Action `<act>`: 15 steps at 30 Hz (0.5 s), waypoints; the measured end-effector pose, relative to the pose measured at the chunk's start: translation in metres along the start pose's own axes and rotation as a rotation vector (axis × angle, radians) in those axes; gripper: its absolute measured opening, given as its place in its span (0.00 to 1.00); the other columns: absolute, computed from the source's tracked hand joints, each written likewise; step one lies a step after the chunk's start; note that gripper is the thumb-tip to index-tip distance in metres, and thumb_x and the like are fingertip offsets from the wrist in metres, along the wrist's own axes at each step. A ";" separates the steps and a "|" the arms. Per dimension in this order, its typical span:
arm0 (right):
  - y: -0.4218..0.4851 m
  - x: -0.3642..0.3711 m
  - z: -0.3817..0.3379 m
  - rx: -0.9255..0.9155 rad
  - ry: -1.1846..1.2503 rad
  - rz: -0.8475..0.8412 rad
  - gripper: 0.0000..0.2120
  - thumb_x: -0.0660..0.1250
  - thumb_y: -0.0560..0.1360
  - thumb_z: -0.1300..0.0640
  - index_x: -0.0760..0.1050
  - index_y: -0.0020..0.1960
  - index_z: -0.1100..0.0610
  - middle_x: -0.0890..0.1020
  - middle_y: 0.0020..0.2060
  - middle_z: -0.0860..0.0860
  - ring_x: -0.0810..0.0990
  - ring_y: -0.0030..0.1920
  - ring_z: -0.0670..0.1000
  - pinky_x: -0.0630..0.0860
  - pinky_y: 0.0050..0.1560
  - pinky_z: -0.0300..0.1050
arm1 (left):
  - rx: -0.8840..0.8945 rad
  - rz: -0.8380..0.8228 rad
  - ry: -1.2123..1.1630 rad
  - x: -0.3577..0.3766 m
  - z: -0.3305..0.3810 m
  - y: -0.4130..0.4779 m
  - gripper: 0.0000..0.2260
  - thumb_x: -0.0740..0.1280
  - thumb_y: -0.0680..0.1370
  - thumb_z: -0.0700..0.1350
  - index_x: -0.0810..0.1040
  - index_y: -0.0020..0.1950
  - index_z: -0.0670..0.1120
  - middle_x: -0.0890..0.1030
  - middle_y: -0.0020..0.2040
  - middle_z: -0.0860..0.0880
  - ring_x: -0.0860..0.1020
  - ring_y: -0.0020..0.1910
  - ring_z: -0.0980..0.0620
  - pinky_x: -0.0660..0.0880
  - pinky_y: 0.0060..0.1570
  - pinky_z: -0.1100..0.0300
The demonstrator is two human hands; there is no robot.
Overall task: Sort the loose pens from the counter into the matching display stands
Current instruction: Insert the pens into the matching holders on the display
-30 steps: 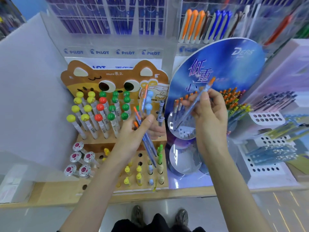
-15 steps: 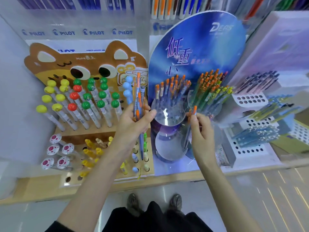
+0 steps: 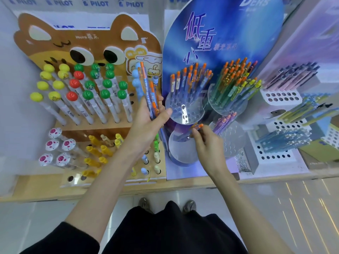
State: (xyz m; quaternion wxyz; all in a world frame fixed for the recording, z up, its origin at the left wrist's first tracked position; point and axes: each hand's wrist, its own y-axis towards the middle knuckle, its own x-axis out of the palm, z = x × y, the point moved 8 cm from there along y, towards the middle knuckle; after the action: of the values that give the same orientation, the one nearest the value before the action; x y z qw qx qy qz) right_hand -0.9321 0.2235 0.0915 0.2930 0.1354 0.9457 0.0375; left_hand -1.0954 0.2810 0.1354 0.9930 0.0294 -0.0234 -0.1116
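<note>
A: So, head view, entry one. Left hand (image 3: pixel 146 123)?
B: Fingers and thumb are curled round a bundle of blue pens (image 3: pixel 149 92) with orange caps. The bundle is held upright in front of the seam between the cat-faced stand (image 3: pixel 73 43) and the blue display stand (image 3: pixel 220 33).
A: Right hand (image 3: pixel 209 143)?
B: Fingertips pinch the orange top end of a single pen (image 3: pixel 197 126). Its barrel slants toward the near left over the near-left clear disc (image 3: pixel 180 153) of the blue stand. Whether the tip sits in a hole: cannot tell, blurred.
A: Matching stock?
B: Orange-capped pens (image 3: pixel 185 83) stand in the far-left disc, just beyond the pinched one. Green and yellow pens (image 3: pixel 236 83) fill the far-right disc. A few purple pens (image 3: pixel 224 121) lean in the near-right one.
A: Surroundings?
B: Ball-topped pens (image 3: pixel 88 85) stand in the cat stand, left. White perforated racks (image 3: pixel 282 97) with pastel pens sit on the right. All rest on a wooden counter (image 3: pixel 36 187).
</note>
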 end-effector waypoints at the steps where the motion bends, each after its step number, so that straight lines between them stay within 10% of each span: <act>1: 0.001 0.002 -0.001 -0.009 -0.013 -0.007 0.08 0.60 0.80 0.62 0.74 0.44 0.58 0.75 0.30 0.38 0.74 0.34 0.35 0.64 0.34 0.31 | 0.006 -0.006 0.013 0.001 0.001 0.000 0.10 0.64 0.79 0.38 0.68 0.54 0.51 0.70 0.37 0.55 0.71 0.34 0.63 0.71 0.40 0.71; 15: 0.004 0.021 -0.019 -0.170 -0.142 -0.158 0.07 0.63 0.79 0.60 0.75 0.45 0.61 0.73 0.30 0.47 0.69 0.31 0.48 0.64 0.34 0.42 | 0.031 -0.037 0.144 0.001 0.002 -0.002 0.07 0.58 0.82 0.38 0.64 0.57 0.48 0.72 0.42 0.51 0.74 0.40 0.65 0.69 0.48 0.73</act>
State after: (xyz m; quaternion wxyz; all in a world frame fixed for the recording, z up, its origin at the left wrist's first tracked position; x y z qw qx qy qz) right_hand -0.9587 0.2331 0.0958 0.3716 0.0376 0.9237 0.0847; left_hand -1.0954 0.2787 0.1370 0.9894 0.0533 0.0468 -0.1270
